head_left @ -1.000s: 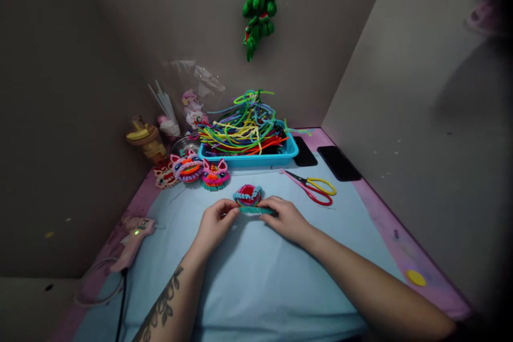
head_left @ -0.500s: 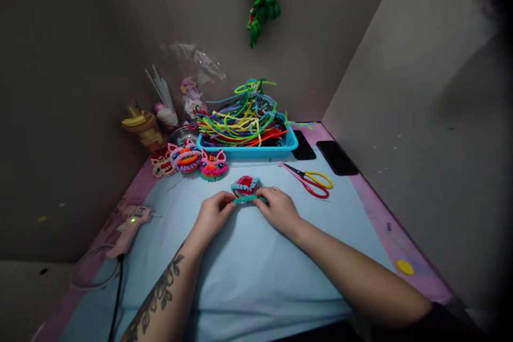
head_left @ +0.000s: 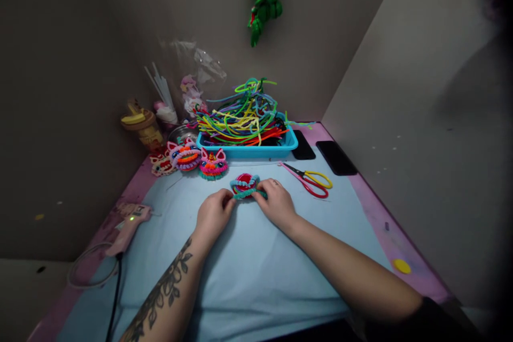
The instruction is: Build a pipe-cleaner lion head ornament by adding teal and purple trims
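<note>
Between my hands, low over the cloth, is a small round pipe cleaner piece (head_left: 244,180) in red, pink and light blue. A teal pipe cleaner (head_left: 245,194) runs along its near side. My left hand (head_left: 215,212) pinches the teal strand's left end. With thumb and fingers closed, my right hand (head_left: 276,200) grips the strand near its right end, against the round piece. My fingers partly cover both ends. Three finished-looking animal heads of pipe cleaner, one of them pink and orange (head_left: 213,164), sit beyond my left hand.
A blue tray (head_left: 248,153) heaped with pipe cleaners stands at the back. Scissors (head_left: 310,179) lie to the right, near two black phones (head_left: 335,158). A pink glue gun (head_left: 130,228) with a lit green light and trailing cord rests at left. A yellow disc (head_left: 402,266) lies near the right edge.
The teal pipe cleaner has shifted slightly up against the round piece, its right end tilted higher. My hands moved slightly away from me, still holding it.
</note>
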A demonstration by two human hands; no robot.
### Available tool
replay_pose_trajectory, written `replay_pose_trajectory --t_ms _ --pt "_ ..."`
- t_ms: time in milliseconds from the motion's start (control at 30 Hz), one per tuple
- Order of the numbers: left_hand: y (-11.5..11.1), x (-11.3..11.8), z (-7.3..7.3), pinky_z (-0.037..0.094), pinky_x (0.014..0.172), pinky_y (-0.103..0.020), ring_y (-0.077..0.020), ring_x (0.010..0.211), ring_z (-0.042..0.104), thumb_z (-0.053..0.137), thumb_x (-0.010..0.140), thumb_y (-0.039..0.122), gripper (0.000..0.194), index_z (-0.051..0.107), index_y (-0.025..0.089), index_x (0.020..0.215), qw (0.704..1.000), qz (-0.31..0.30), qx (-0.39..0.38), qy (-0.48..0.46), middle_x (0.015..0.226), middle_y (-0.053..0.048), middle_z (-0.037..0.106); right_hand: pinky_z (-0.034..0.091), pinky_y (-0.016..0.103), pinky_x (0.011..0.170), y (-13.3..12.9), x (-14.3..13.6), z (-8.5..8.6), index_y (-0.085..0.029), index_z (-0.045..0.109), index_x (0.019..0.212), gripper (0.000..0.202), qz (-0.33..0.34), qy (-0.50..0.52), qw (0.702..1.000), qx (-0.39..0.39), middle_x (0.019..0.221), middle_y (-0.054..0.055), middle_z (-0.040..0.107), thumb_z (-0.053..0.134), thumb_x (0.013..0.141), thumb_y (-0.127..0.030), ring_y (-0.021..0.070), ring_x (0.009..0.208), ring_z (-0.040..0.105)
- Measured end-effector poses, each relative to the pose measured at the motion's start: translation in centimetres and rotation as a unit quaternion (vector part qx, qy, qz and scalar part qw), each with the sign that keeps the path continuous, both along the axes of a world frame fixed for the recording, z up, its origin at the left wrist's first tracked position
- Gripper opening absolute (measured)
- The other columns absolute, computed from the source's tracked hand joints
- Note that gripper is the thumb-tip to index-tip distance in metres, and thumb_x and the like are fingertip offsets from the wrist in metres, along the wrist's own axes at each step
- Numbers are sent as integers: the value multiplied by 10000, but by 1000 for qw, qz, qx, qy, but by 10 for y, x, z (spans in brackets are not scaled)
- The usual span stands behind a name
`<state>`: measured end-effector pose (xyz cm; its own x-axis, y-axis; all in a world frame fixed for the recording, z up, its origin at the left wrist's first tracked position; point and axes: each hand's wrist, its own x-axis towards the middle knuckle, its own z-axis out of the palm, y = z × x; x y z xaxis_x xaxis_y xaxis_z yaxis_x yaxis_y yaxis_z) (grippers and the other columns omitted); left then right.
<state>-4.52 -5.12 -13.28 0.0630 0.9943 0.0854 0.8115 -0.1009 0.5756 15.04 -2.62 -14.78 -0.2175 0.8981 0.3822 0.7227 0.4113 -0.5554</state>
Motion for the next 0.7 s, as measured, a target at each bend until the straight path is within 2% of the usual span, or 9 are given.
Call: replay_pose_trajectory --t_ms 267,367,467,533,700 --pt "2 6 4 395 634 -283 -199 715 591 493 826 305 170 634 213 801 999 19 26 27 782 -54 667 412 301 708 6 -3 -1 -218 524 769 124 -17 79 996 -36 813 24 558 592 811 -313 194 789 535" --pt "6 5 1 436 723 -299 -204 796 600 489 822 302 176 633 201 820 997 35 65 -17 851 -69 653 431 296 706 11 -6 -1 -216 527 742 139 -23 134 990 -47 833 20 524 610 787 -318 174 759 537" --pt "12 2 -5 444 828 -311 -217 963 601 494 808 284 167 629 186 811 992 45 95 -75 965 -92 652 443 295 700 15 -9 -3 -214 530 712 154 -26 176 982 -59 823 13 505 628 761 -321 162 727 533" --pt "17 1 -10 447 838 -319 -231 1021 599 504 795 283 156 625 184 782 989 50 83 -108 942 -88 674 444 294 695 18 -11 -4 -212 528 693 162 -28 192 979 -62 806 8 503 639 747 -317 163 725 530" --pt "26 2 -15 464 794 -321 -239 965 639 533 765 319 160 618 185 747 981 69 27 -179 868 -62 714 451 296 701 24 -13 -4 -207 522 652 175 -24 233 970 -71 792 16 524 643 739 -300 167 739 536"
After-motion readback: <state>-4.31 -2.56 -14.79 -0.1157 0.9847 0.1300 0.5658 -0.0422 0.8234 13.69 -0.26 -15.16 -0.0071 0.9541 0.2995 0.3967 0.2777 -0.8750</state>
